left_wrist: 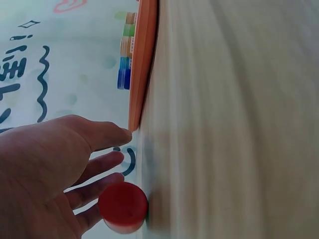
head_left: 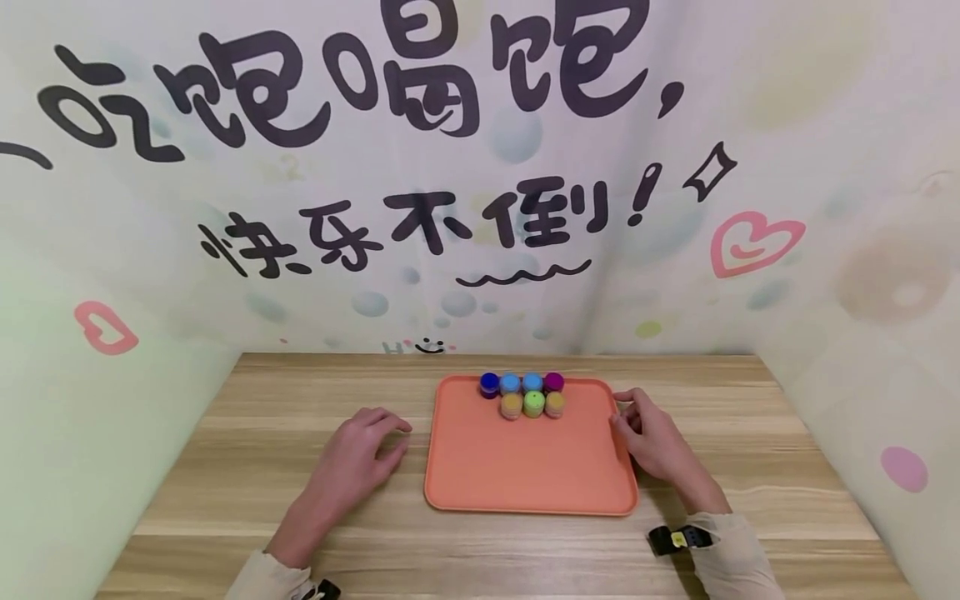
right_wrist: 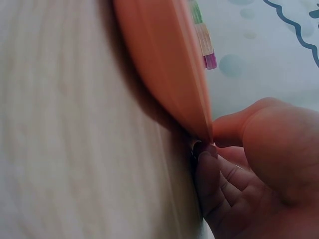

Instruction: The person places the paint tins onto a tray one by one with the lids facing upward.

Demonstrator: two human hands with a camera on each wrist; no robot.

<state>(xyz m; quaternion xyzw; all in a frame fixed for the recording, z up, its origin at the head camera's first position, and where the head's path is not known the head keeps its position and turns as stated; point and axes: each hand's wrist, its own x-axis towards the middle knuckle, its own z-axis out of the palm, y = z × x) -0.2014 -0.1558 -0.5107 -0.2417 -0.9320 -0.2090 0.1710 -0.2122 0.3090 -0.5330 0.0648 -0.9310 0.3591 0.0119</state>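
On the table lies an orange tray [head_left: 525, 467] with several small lidded paint pots [head_left: 533, 404] at its far side: dark blue, light blue, magenta, beige and green. My right hand [head_left: 656, 437] pinches the tray's right rim, the thumb [right_wrist: 232, 132] above and a finger below. Left of the tray, my left hand [head_left: 360, 454] hovers over or rests on the table, fingers loosely bent; the head view shows a gap to the tray. A round red lid [left_wrist: 123, 205] shows beside the left fingers in the left wrist view; contact is unclear, and the head view hides it.
The wooden table [head_left: 285, 433] ends at a white printed backdrop [head_left: 420, 275] with black lettering, which also closes in both sides. A black strap device [head_left: 678, 538] sits on the right wrist, and another [head_left: 322, 590] on the left.
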